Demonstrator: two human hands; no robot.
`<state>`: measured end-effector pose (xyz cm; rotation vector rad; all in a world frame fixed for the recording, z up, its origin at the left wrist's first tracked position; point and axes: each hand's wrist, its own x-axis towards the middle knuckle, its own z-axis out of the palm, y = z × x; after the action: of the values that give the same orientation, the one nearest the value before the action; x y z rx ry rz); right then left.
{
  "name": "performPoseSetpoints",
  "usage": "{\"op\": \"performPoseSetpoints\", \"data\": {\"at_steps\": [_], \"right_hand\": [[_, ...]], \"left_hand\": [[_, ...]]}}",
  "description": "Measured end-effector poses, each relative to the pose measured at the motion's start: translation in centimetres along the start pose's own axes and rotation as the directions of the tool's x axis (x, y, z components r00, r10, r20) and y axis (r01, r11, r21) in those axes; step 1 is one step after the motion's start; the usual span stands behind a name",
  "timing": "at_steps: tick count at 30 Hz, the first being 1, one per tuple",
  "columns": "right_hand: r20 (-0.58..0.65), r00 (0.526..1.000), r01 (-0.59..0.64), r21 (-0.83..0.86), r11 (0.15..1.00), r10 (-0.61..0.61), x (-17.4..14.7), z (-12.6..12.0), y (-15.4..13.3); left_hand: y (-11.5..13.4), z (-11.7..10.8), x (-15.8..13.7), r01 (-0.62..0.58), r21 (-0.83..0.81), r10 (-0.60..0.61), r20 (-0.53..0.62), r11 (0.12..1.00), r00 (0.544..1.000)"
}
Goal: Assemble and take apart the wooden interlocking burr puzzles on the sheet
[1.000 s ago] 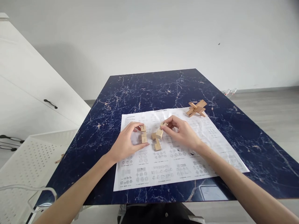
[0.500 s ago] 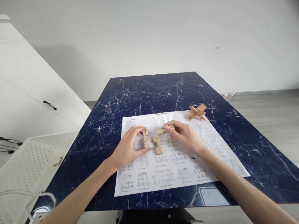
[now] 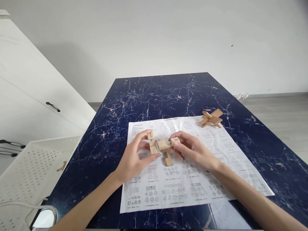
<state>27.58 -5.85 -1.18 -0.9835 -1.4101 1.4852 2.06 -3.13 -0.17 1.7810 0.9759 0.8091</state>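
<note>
My left hand (image 3: 136,150) pinches a notched wooden puzzle piece (image 3: 153,149) upright between thumb and fingers, its notch facing right. In my right hand (image 3: 190,147) is a second wooden puzzle piece (image 3: 162,145), marked with a numeral at the gripped end; it lies crosswise with its free end close to the left piece's notch. Whether the two touch I cannot tell. Beneath them a third notched piece (image 3: 168,160) rests on the printed instruction sheet (image 3: 199,189), partly covered by the second one.
An interlocked wooden puzzle (image 3: 211,118) stands at the sheet's upper right corner. The table (image 3: 154,99) has a dark blue marbled top. White cabinets (image 3: 36,80) and a perforated white surface (image 3: 36,163) are on the left, with a cable (image 3: 29,205) at lower left.
My right hand has brought its piece down and left, over the third piece and close to the one in my left hand. The view has shifted slightly.
</note>
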Motion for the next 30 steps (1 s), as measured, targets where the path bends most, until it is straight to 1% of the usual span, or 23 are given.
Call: {"op": "performPoseSetpoints", "data": {"at_steps": [1,2,3,4,6,8,10,13,15,17,22,25,27,28,30], "right_hand": [[-0.021,1.0,0.003,0.02,1.0,-0.002,0.0,-0.1,0.0],[-0.044,0.999,0.005,0.039,0.999,-0.003,0.0,-0.1,0.0],[-0.068,0.998,0.004,0.052,0.999,0.0,0.0,-0.2,0.0],[-0.09,0.996,0.001,0.057,0.998,0.004,0.0,-0.3,0.1],[-0.12,0.993,-0.006,0.064,0.998,0.014,0.0,-0.4,0.2],[-0.126,0.992,-0.011,0.08,0.997,0.021,0.0,-0.4,0.3],[-0.12,0.992,-0.021,0.096,0.995,0.032,0.1,-0.4,0.4],[-0.109,0.993,-0.033,0.12,0.992,0.046,0.1,-0.4,0.6],[-0.109,0.993,-0.032,0.156,0.987,0.05,0.1,-0.4,0.6],[-0.116,0.992,-0.026,0.198,0.98,0.049,0.0,-0.4,0.5],[-0.115,0.992,-0.021,0.284,0.958,0.055,-0.1,-0.6,0.4],[-0.114,0.991,-0.038,0.31,0.95,0.077,-0.1,-0.6,0.3],[-0.121,0.988,-0.053,0.303,0.951,0.093,-0.1,-0.6,0.3],[-0.124,0.987,-0.06,0.296,0.953,0.1,0.0,-0.6,0.3],[-0.125,0.986,-0.069,0.284,0.956,0.108,0.0,-0.5,0.3]], "left_hand": [[0.2,0.0,0.0,0.084,-0.132,-0.079,0.04,0.988,0.996],[0.4,0.0,0.1,0.156,-0.244,-0.14,0.084,0.957,0.987],[0.6,-0.1,0.2,0.208,-0.327,-0.179,0.117,0.922,0.977],[0.7,-0.2,0.3,0.243,-0.382,-0.206,0.136,0.892,0.969],[0.7,-0.4,0.5,0.291,-0.435,-0.251,0.149,0.852,0.957],[0.6,-0.5,0.6,0.321,-0.454,-0.288,0.143,0.831,0.947],[0.4,-0.5,0.7,0.324,-0.439,-0.293,0.139,0.838,0.946],[0.6,-0.3,0.7,0.298,-0.342,-0.271,0.124,0.891,0.954],[0.9,-0.3,0.7,0.299,-0.26,-0.286,0.089,0.918,0.954],[1.2,-0.3,0.7,0.32,-0.219,-0.314,0.061,0.922,0.947],[0.7,-0.7,0.4,0.381,-0.332,-0.365,0.111,0.863,0.924],[0.2,-0.8,0.3,0.337,-0.348,-0.332,0.077,0.875,0.94],[0.2,-0.7,0.3,0.299,-0.398,-0.298,0.067,0.867,0.952],[0.3,-0.6,0.4,0.301,-0.438,-0.293,0.088,0.847,0.952],[0.7,-0.4,0.5,0.351,-0.519,-0.31,0.168,0.779,0.936]]}}
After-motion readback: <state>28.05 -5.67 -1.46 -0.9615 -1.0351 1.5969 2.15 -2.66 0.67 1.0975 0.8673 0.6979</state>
